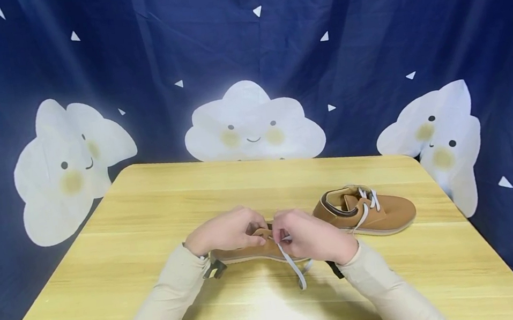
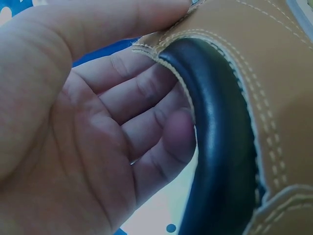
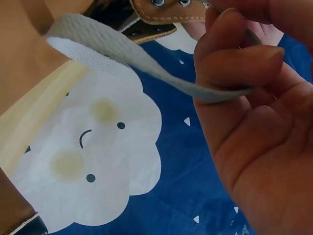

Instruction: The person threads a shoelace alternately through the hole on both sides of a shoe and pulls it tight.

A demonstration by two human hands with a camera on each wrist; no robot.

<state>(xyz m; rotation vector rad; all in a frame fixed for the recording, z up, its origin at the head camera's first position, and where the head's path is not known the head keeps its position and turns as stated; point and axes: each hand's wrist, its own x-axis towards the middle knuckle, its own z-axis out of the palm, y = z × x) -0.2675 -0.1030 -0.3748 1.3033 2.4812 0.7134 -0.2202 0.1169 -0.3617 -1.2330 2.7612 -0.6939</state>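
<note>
A tan leather shoe (image 1: 242, 254) with a dark padded collar (image 2: 208, 93) sits on the table under both hands. My left hand (image 1: 227, 231) holds its upper edge near the eyelets, thumb on the outside and fingers behind the leather, as the left wrist view shows. Curled fingers of my right hand (image 1: 312, 235) pinch a flat light-grey shoelace (image 3: 146, 66) close to the eyelet flap (image 3: 168, 13). Part of the lace loops below that hand toward the tabletop. Both hands cover much of the shoe's opening and front in the head view.
A matching tan shoe (image 1: 395, 213) stands to the right, just beyond my right hand, its pale laces (image 1: 373, 199) threaded at the front. The wooden table (image 1: 118, 254) ends at a dark blue curtain (image 1: 240, 32) printed with white clouds.
</note>
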